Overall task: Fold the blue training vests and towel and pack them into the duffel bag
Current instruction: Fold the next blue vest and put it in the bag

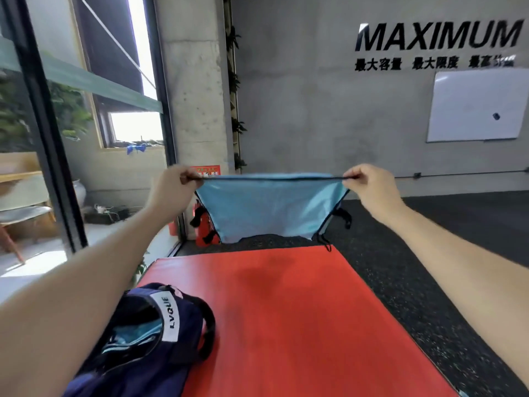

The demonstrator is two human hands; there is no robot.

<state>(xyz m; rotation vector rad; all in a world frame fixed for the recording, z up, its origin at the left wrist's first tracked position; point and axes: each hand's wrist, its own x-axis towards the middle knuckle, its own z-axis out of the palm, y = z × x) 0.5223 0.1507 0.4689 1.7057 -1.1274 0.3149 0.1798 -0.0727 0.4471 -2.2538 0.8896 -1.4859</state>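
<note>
Holding: vest [269,209] stretched out in the air between both hands, above the far edge of the mat [300,310], not touching it
Surroundings: red mat fills the lower middle; dark speckled floor [429,267] around it to the right and beyond
Bag: navy duffel [148,339] sits on the mat's near left corner, partly hidden behind the left forearm; opening shows light blue fabric [134,333] inside, black handle loop arching on its right side
Left side: glass partition with dark frame [43,124]; chair [23,216] and wooden table behind it; concrete pillar [194,81] beyond
Behind vest: red object with black straps [204,224] on the floor at the pillar's foot, partly covered by the vest's left edge; can't tell what it is
Wall: grey concrete; whiteboard [478,106] at right
Writing: "MAXIMUM" [438,35] in black letters on the wall, a row of Chinese characters under it, last ones blurred; "LVQUE" on a white tag [169,316] on the duffel; red notice [206,170] on the pillar, unreadable
Vest detail: light blue, black trim, top edge pulled taut and level; black cords hang off the lower right corner
Left hand [171,190]: fingers curled, pinching the vest's top left corner
Right hand [369,187]: fingers curled, pinching the top right corner
</note>
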